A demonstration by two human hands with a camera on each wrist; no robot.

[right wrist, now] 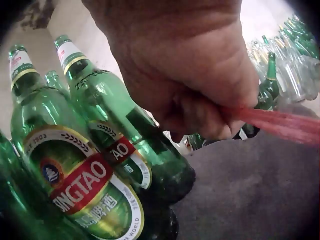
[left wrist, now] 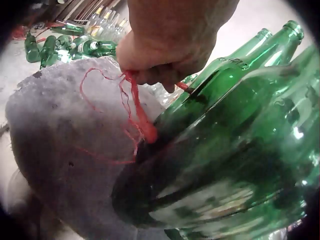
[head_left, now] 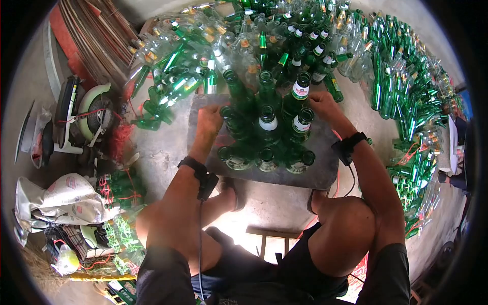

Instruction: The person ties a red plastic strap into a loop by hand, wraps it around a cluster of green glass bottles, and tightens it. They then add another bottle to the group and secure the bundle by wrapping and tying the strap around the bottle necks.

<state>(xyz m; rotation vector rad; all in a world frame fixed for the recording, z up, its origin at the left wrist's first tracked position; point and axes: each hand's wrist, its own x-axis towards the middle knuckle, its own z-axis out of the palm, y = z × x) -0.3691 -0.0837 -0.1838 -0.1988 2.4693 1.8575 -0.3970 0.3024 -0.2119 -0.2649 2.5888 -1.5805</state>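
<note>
A block of green beer bottles stands upright in rows on a dark grey board before the person's knees. At its far left corner the left hand has its fingers curled round red plastic string, whose loose strands dangle beside the bottles. A short length of the string runs from that fist toward the bottles. On the far right side the right hand grips a stretched red strip in its fist, close beside a labelled bottle. The string's course behind the bottles is hidden.
Piles of green and clear bottles lie behind the board, with more bottles along the right. Left of the person are a fan-like machine, a white sack and stacked boards. A wooden frame shows between the legs.
</note>
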